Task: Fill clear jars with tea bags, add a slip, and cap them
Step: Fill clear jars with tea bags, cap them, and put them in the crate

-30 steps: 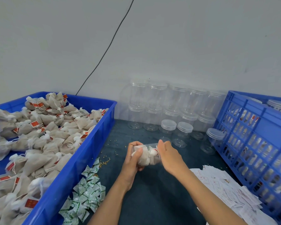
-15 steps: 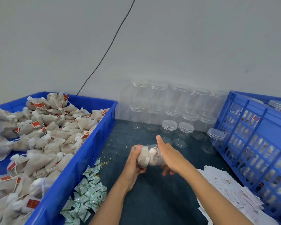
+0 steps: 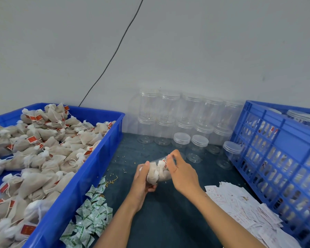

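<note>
Two blue containers flank a dark blue-grey table top (image 3: 168, 217) set against a pale wall (image 3: 204, 51) crossed by a black cable (image 3: 115, 52): on the left a solid bin (image 3: 79, 185) heaped with tea bags (image 3: 43, 149), on the right a slatted crate (image 3: 276, 158) holding capped jars. Empty clear jars (image 3: 183, 111) are stacked at the far edge, green-white sachets (image 3: 89, 215) lie near left and paper slips (image 3: 240, 208) near right. At centre a tilted jar (image 3: 161, 171), stuffed with tea bags, is gripped by the left hand (image 3: 143, 181) and right hand (image 3: 183, 174).
</note>
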